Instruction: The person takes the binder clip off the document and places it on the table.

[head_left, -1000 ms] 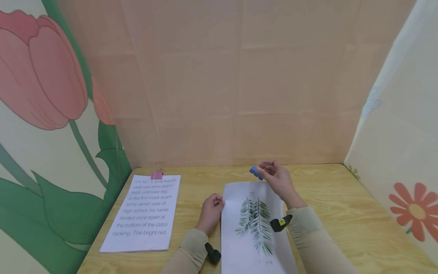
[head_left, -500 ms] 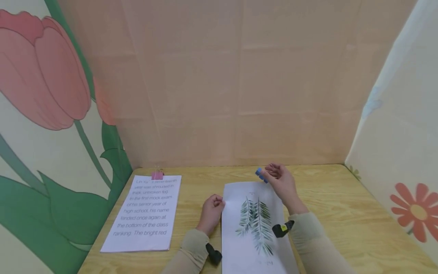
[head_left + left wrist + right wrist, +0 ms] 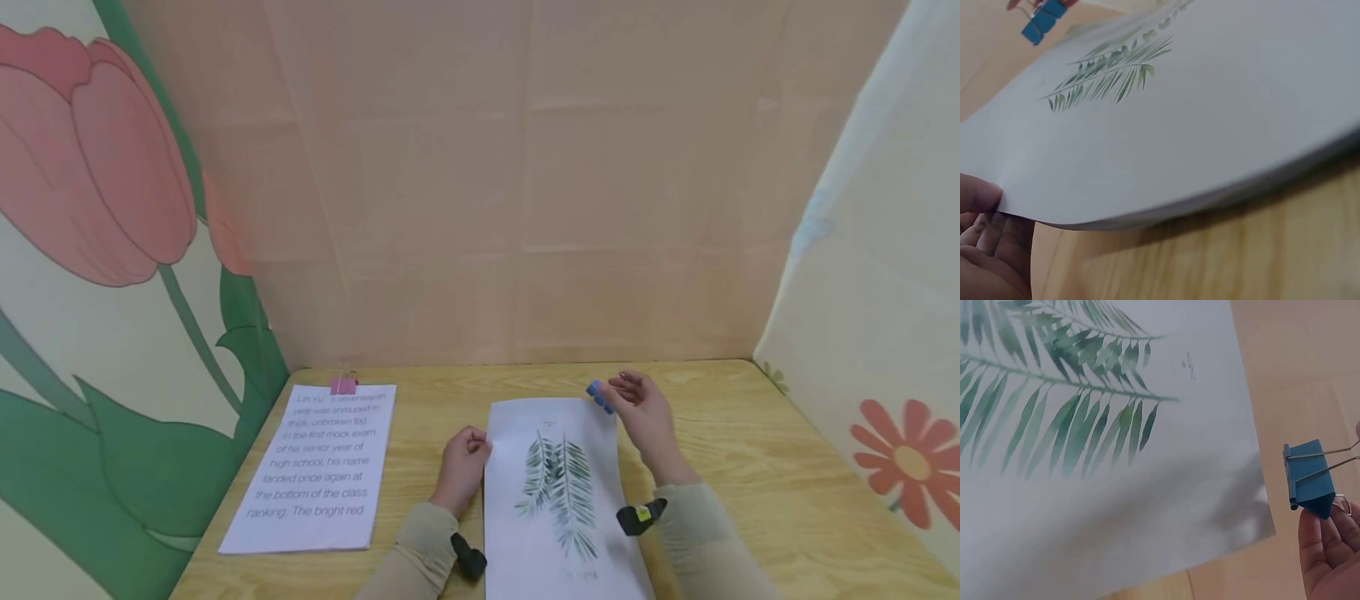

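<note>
A sheaf of white paper (image 3: 517, 542) printed with green fern-like leaves lies in front of me, its near end cut off by the head view. My left hand (image 3: 462, 471) pinches the sheaf's left edge between thumb and fingers; in the left wrist view that edge bows up off the table. By the top right corner, my right hand (image 3: 651, 425) holds a blue binder clip (image 3: 600, 397) by its wire handles. The right wrist view has the clip (image 3: 1313, 478) just beyond the paper's edge, its spring edge towards the hand and its mouth facing the sheet.
To the left lies a second stack of printed text pages (image 3: 307, 467), held at its top by a pink binder clip (image 3: 343, 385). Both rest on a wood-grain table (image 3: 780, 483). A plain pinkish cloth backdrop (image 3: 525, 208) rises behind the far edge, with flower-printed panels on either side.
My right hand has carried the blue binder clip rightward and slightly nearer, from above the sheaf's top edge to its top right corner. The left hand keeps its pinch in place.
</note>
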A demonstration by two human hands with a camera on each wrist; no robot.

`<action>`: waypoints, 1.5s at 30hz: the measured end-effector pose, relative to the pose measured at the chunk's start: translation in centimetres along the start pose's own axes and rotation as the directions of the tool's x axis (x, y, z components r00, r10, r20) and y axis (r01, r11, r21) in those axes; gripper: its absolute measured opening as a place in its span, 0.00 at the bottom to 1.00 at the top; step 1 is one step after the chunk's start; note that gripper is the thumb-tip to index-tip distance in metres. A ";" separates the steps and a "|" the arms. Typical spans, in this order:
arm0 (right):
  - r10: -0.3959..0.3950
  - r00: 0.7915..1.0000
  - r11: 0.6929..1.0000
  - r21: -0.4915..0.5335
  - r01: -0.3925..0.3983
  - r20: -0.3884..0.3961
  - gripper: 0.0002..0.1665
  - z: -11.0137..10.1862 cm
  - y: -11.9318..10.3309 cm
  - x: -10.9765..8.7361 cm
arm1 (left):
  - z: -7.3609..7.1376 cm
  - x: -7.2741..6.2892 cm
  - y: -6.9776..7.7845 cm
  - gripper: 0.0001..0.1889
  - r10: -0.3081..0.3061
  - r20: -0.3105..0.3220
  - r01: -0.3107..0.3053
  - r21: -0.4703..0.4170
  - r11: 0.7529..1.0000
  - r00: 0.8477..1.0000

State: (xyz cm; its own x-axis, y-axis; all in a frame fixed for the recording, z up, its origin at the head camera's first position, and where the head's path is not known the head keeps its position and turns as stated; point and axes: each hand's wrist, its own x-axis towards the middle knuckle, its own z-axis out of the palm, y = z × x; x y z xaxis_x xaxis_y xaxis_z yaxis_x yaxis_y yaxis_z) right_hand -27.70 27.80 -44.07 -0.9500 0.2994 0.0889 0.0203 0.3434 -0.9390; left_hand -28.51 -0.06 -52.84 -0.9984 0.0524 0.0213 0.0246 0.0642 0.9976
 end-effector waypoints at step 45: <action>0.161 0.986 0.986 -0.046 -0.163 -0.039 0.48 -4.5 6.7 -1.8 | 0.5 0.2 -0.1 0.02 -0.078 -0.052 0.083 0.114 0.990 0.996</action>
State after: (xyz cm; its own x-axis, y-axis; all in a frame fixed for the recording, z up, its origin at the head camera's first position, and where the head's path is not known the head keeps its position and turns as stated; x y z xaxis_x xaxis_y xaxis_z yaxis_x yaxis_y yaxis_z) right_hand -24.50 33.56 -49.08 -0.9214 0.3853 -0.0507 0.1891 0.3306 -0.9246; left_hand -28.65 0.46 -52.94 -0.9986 -0.0051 -0.0530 -0.0531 0.1812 0.9820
